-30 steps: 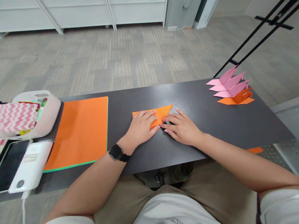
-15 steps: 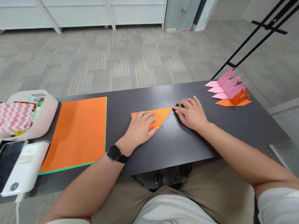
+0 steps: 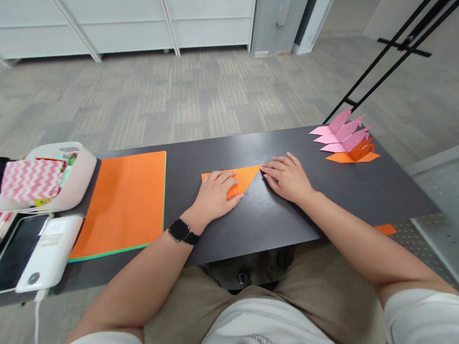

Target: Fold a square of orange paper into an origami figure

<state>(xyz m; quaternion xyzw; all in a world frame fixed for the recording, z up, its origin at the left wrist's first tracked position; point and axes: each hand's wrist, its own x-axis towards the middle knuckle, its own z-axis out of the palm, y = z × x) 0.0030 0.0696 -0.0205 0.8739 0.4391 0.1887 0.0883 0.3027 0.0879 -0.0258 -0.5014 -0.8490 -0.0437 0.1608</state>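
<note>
A folded piece of orange paper (image 3: 249, 177) lies on the dark table, tapering to a sharp point on its right side. My left hand (image 3: 218, 194), with a black watch on the wrist, rests flat over the paper's left part with fingers spread, hiding some of it. At the pointed corner, my right hand (image 3: 287, 177) touches the tip with its fingertips, palm down and fingers loosely stretched. Farther right stand several folded paper birds: pink ones (image 3: 342, 130) and an orange one (image 3: 354, 153) in a row.
Left of my hands lies a stack of orange sheets (image 3: 121, 200) with a green edge beneath. Beyond it are a white basket (image 3: 81, 182), a phone (image 3: 14, 252) and a white power bank with a cable (image 3: 51, 251). An orange scrap (image 3: 385, 229) shows below the table's right front edge.
My right hand has shifted slightly left at the paper's tip. The left hand stays on the paper. The whole view has tilted and moved a little.
</note>
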